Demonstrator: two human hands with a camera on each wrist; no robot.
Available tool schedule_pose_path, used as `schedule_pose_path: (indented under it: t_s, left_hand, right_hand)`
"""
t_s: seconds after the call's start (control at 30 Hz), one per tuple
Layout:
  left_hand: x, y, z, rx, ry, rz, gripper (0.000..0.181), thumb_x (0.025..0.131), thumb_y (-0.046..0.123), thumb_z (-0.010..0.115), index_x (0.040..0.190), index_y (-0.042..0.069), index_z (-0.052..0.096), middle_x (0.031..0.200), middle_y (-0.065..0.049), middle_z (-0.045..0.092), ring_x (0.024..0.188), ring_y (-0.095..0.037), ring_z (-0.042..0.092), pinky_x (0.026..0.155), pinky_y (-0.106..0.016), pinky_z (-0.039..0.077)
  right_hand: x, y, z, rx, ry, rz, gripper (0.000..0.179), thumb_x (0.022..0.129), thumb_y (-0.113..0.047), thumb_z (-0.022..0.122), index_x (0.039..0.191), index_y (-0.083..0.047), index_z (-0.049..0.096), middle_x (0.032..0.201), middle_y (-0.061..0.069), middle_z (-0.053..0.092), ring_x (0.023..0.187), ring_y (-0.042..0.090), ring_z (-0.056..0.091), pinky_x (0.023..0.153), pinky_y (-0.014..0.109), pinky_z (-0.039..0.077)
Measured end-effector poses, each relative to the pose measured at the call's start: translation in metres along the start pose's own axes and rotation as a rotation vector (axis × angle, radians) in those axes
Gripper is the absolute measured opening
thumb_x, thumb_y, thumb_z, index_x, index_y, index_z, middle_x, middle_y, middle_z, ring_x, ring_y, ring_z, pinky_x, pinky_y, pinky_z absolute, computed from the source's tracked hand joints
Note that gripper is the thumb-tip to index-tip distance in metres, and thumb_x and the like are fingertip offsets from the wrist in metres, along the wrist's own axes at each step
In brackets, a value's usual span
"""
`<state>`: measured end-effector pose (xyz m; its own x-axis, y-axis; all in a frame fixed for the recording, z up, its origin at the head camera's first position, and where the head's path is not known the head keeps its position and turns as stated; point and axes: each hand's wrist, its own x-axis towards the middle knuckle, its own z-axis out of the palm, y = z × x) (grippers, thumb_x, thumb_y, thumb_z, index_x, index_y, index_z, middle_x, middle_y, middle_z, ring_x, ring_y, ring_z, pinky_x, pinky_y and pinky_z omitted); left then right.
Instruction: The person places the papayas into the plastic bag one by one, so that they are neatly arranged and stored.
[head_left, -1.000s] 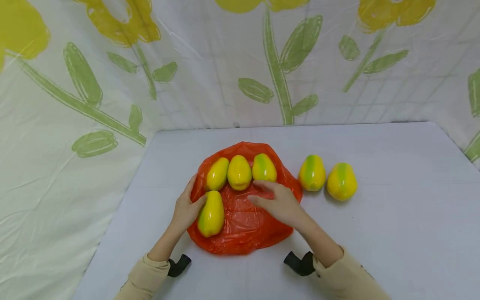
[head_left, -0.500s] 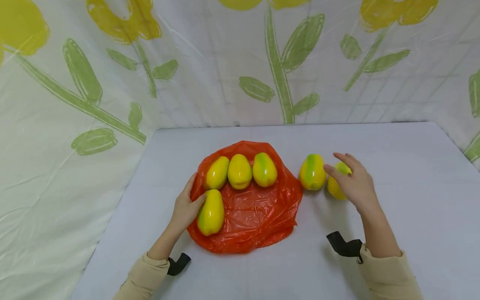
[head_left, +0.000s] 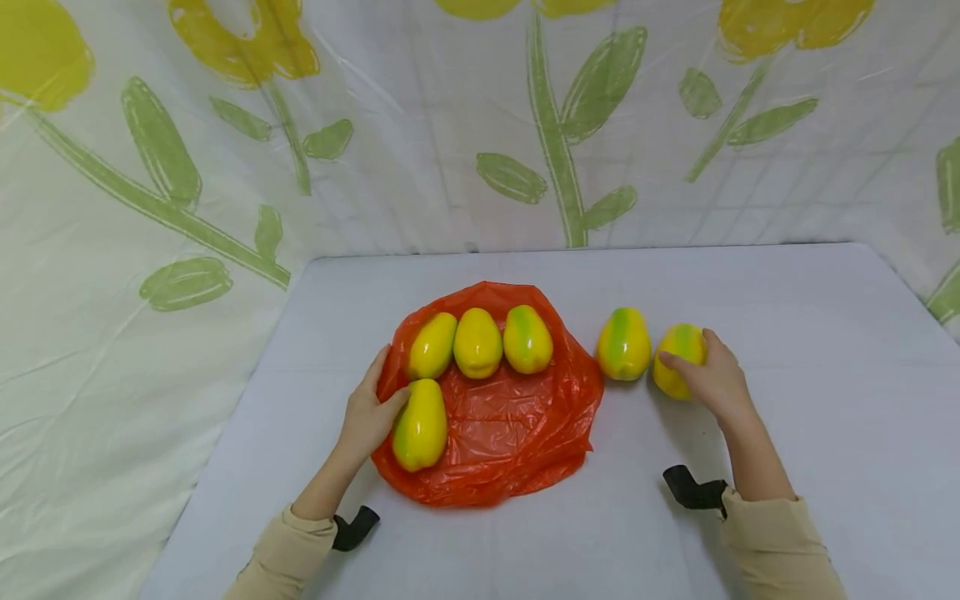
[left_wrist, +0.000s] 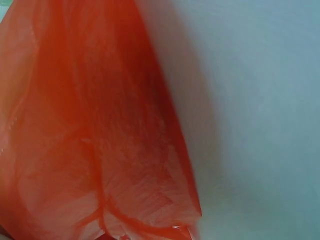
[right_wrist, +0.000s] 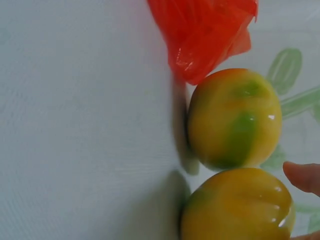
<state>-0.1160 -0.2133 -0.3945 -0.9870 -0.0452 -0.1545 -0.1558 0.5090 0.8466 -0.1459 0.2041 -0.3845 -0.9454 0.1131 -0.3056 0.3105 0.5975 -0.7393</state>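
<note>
My left hand holds the left rim of a red plastic bag, its thumb inside over the edge beside a papaya. In the left wrist view the bag's side fills the left half. Inside the bag, a row of 3 yellow papayas lies at the back. At the right my right hand grips the outermost papaya, thumb over its left side and fingers around its right. That papaya shows low in the right wrist view, with the thumb above it.
Another green-striped papaya lies between the bag and the gripped one, close to the bag's right edge. Everything stands on a white table. A flower-printed curtain hangs behind and at the left.
My right hand has left the bag, swung right and come down around the outermost papaya, which has not moved. The left hand has stayed at the bag's rim.
</note>
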Motion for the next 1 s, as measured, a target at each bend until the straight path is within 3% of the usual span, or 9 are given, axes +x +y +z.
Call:
schedule_pose_path:
  t_s: [0.37,0.7,1.0]
  left_hand:
    - [-0.001,0.0,0.001,0.01,0.011,0.008,0.069,0.097,0.01,0.05,0.156,0.01,0.017,0.154,-0.022,0.029,0.126,-0.04,0.042,0.104,-0.057,0.038]
    - [-0.001,-0.001,0.001,0.011,0.018,0.019,0.069,0.096,0.01,0.051,0.156,0.008,0.017,0.153,-0.022,0.03,0.125,-0.041,0.043,0.102,-0.057,0.04]
    - [-0.001,0.0,0.001,0.022,0.017,0.029,0.068,0.096,0.008,0.051,0.155,0.007,0.018,0.154,-0.023,0.028,0.128,-0.042,0.041,0.104,-0.058,0.037]
  right_hand:
    - [-0.001,0.004,0.0,0.028,-0.038,0.067,0.094,0.097,-0.041,0.049,0.149,0.01,-0.009,0.153,0.037,0.004,0.136,0.054,0.018,0.107,0.066,0.023]
    - [-0.005,0.007,0.0,0.103,0.065,0.123,0.093,0.094,-0.043,0.056,0.153,0.005,0.002,0.155,0.033,0.008,0.137,0.052,0.02,0.107,0.064,0.027]
    - [-0.012,0.002,-0.004,0.087,0.071,0.081,0.095,0.093,-0.048,0.056,0.154,0.002,0.003,0.154,0.034,0.013,0.135,0.052,0.024,0.105,0.065,0.029]
